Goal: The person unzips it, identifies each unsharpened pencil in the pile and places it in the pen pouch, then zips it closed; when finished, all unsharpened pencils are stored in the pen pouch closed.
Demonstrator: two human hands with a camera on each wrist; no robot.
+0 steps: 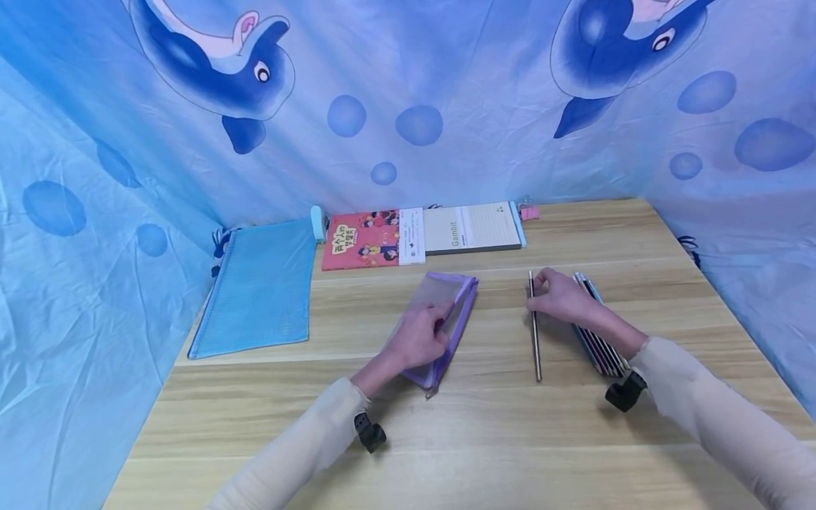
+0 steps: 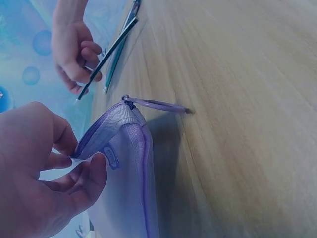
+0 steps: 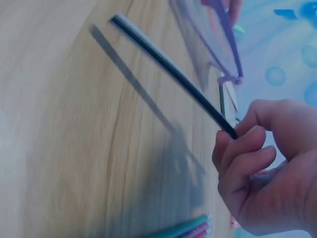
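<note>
From the head view I have the right hand [image 1: 561,296] pinching the far end of a dark pencil [image 1: 535,333], fingers and thumb curled round it, as the right wrist view shows plainly. The pencil's long axis runs almost straight up and down the frame, its near end toward the bottom; in the right wrist view that free end looks lifted off the counter [image 1: 574,439], with its shadow apart from it. Just to the right of this hand lies a bundle of other pencils [image 1: 599,340], side by side on the wood. The purple mesh pouch [image 1: 440,319] sits left of centre, well apart from the pencil, with bare counter between them. My left hand [image 1: 417,340] pinches the pouch's zipper edge between thumb and fingers and holds that edge up; the left wrist view shows the zip pull [image 2: 158,104] lying out on the wood. So the pouch lies to the left of the pencil-holding grip, its mouth facing roughly toward the pencil. At the far edge I see a blue mesh bag [image 1: 258,287], a red booklet [image 1: 363,241] and a grey notebook [image 1: 472,228].
</note>
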